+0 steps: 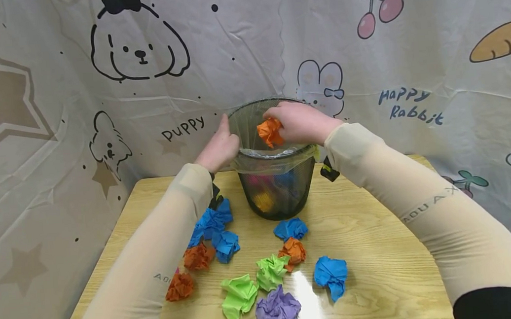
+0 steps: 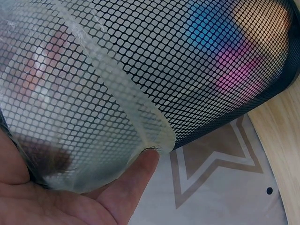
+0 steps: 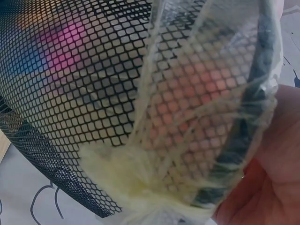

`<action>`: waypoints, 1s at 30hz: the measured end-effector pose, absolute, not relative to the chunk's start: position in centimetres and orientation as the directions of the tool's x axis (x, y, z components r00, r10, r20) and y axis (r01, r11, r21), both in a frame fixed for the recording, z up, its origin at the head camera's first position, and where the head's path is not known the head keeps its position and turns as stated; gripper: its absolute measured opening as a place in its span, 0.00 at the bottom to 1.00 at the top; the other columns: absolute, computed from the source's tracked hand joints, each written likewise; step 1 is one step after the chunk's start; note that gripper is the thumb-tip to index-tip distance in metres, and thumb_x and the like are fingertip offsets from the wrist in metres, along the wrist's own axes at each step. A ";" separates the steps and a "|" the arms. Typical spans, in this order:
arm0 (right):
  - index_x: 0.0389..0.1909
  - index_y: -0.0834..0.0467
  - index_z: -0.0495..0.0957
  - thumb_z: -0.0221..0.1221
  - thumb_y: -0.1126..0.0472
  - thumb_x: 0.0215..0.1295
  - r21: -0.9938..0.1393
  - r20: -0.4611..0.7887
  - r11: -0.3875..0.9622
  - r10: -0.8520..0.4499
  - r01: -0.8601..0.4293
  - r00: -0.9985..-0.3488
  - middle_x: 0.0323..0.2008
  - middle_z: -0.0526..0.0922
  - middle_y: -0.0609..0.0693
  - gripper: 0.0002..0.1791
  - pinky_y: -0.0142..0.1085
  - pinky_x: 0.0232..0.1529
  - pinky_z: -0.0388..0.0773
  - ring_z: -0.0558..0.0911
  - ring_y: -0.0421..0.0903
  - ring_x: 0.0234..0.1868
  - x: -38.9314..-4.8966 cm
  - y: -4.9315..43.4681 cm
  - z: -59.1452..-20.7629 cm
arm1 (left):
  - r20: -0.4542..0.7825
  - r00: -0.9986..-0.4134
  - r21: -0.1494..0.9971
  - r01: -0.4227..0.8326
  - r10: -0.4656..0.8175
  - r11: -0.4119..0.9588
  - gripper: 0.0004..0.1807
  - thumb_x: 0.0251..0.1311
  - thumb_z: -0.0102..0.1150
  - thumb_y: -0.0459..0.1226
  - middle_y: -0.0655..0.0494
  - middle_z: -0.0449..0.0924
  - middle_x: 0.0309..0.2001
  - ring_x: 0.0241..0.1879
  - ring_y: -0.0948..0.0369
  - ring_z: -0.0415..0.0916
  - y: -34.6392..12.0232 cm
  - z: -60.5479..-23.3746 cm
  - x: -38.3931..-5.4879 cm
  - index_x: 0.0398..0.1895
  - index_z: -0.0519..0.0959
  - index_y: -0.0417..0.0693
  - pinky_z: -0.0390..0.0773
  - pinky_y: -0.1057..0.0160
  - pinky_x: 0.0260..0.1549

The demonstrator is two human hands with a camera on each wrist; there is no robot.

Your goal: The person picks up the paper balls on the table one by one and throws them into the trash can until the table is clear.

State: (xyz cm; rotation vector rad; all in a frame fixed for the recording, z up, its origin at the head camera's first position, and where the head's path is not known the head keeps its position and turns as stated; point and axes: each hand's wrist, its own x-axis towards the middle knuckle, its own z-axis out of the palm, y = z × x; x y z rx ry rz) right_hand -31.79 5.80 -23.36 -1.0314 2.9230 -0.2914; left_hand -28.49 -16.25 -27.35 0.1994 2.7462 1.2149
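Observation:
A black mesh wastebasket [image 1: 299, 188] stands upright at the back of the table, lined with a clear plastic bag [image 1: 278, 164] folded over its rim. My left hand [image 1: 219, 149] grips the rim on the left side; in the left wrist view its thumb [image 2: 140, 173] lies against the bag's folded edge outside. Over the basket's mouth, my right hand [image 1: 304, 121] pinches an orange crumpled paper ball [image 1: 270, 133]. Through the mesh show pink [image 2: 239, 70], blue [image 2: 204, 26] and yellow [image 1: 264, 202] balls at the bottom. The bag is bunched into a knot [image 3: 122, 173] outside the rim.
Crumpled paper lies on the wooden table [image 1: 376, 230] in front: blue [image 1: 331, 275], orange [image 1: 293, 252], green [image 1: 239, 298] and purple [image 1: 278, 310]. More blue [image 1: 226, 244] and orange [image 1: 180, 286] balls lie beside my left forearm. A printed curtain [image 1: 238, 42] hangs behind the basket.

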 end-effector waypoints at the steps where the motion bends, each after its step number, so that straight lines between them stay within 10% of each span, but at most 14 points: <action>1: 0.73 0.58 0.69 0.54 0.67 0.70 -0.186 0.029 0.767 -0.620 -0.614 -0.784 0.64 0.75 0.59 0.29 0.49 0.63 0.71 0.74 0.54 0.62 -31.8 5.9 -23.3 | -0.068 -0.983 0.740 0.066 0.173 0.669 0.40 0.74 0.26 0.36 0.50 0.21 0.82 0.80 0.56 0.29 -16.2 -27.4 -28.5 0.81 0.21 0.49 0.38 0.55 0.77; 13: 0.80 0.49 0.59 0.52 0.39 0.76 -0.138 0.040 0.816 -0.562 -0.562 -0.826 0.76 0.65 0.54 0.37 0.58 0.64 0.70 0.67 0.58 0.73 -30.9 7.0 -22.6 | -0.073 -0.983 0.730 0.063 0.170 0.681 0.39 0.75 0.26 0.36 0.50 0.21 0.82 0.81 0.55 0.30 -16.2 -27.3 -28.3 0.81 0.21 0.49 0.39 0.54 0.77; 30: 0.80 0.49 0.60 0.53 0.32 0.73 -0.050 0.219 0.730 -0.658 -0.681 -0.721 0.75 0.67 0.55 0.42 0.57 0.70 0.63 0.67 0.60 0.72 -25.7 10.0 -22.8 | -0.073 -0.983 0.738 0.060 0.167 0.673 0.40 0.74 0.26 0.37 0.51 0.21 0.82 0.80 0.56 0.28 -16.1 -27.4 -28.5 0.81 0.21 0.48 0.37 0.55 0.77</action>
